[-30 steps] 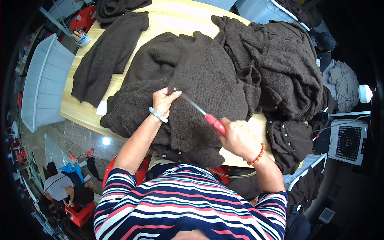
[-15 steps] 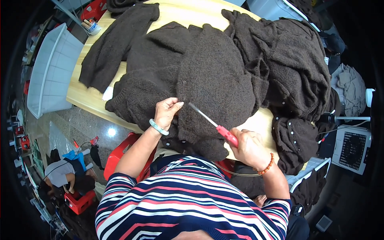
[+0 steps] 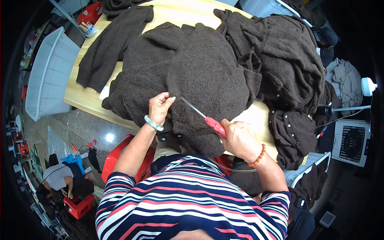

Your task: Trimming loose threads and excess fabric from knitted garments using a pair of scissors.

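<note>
A dark brown knitted cardigan (image 3: 208,72) lies spread over the table in front of me. My left hand (image 3: 161,108), with a pale green bangle, pinches the cardigan's front edge between thumb and fingers. Wrapped in my right hand (image 3: 242,140) is a red-handled air blow gun (image 3: 215,126) with a long thin metal nozzle. Its tip points at the cardigan close to my left fingertips; the frame does not show whether it touches. A thin hose (image 3: 232,169) shows below my right wrist. The fabric strip above the pinch looks blurred.
More brown knitwear (image 3: 290,60) is heaped at the right, with buttoned pieces over the edge. A separate knit piece (image 3: 108,48) and a cup of tools (image 3: 89,30) lie left on the wooden table (image 3: 86,98). A white bin (image 3: 52,76) stands left; a person (image 3: 60,176) works beyond.
Both hands and the blow gun sit slightly farther left and higher in view, as does the whole table. The nozzle tip stays near the left fingertips. The fabric strip above has become blurred.
</note>
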{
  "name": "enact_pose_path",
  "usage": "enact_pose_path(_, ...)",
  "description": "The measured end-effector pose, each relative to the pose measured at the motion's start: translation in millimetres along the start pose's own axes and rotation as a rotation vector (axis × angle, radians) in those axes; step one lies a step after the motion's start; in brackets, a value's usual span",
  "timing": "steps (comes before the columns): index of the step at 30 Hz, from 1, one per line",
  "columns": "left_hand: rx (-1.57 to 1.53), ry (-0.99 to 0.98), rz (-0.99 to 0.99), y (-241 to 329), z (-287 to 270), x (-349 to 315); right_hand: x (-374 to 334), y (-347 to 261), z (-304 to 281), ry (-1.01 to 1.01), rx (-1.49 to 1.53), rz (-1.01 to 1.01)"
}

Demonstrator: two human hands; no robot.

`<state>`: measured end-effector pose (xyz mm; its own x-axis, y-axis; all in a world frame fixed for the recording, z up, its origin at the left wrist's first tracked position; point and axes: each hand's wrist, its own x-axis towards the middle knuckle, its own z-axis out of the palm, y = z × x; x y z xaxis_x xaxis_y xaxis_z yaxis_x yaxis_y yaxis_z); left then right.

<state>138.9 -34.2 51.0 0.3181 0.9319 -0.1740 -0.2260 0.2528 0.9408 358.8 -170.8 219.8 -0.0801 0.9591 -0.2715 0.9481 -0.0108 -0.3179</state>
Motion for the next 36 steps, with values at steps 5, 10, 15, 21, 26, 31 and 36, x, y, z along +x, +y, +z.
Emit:
enact_pose_path(5, -0.016, -0.006, -0.036, 6.4, -1.1, -3.2, -0.5, -0.1, -0.7, -0.094, 0.011, -0.065)
enact_pose_path(10, -0.201, -0.114, -0.397, 24.2, -5.0, 22.9, -1.7, 14.2, 2.6, 0.049, 0.079, 0.007)
enact_pose_path(15, -0.279, -0.192, -0.382, 8.6, -8.8, 76.0, 10.9, 11.8, 1.5, 0.092, 0.055, 0.006)
enact_pose_path(21, -0.19, -0.09, -0.192, 5.3, 12.7, 73.4, 33.1, 13.0, -7.7, 0.101, 0.014, 0.058)
enact_pose_path(26, -0.017, -0.08, -0.088, 4.7, 9.7, 74.7, 44.6, 12.7, -13.3, 0.052, 0.013, 0.039)
enact_pose_path(31, -0.122, -0.003, -0.203, 12.8, 0.7, 70.9, 39.2, 9.9, -15.0, -0.002, 0.188, 0.033)
enact_pose_path(36, 0.046, -0.025, -0.359, 58.9, 11.3, 0.1, 12.8, 33.8, -4.4, 0.04, 0.124, 0.066)
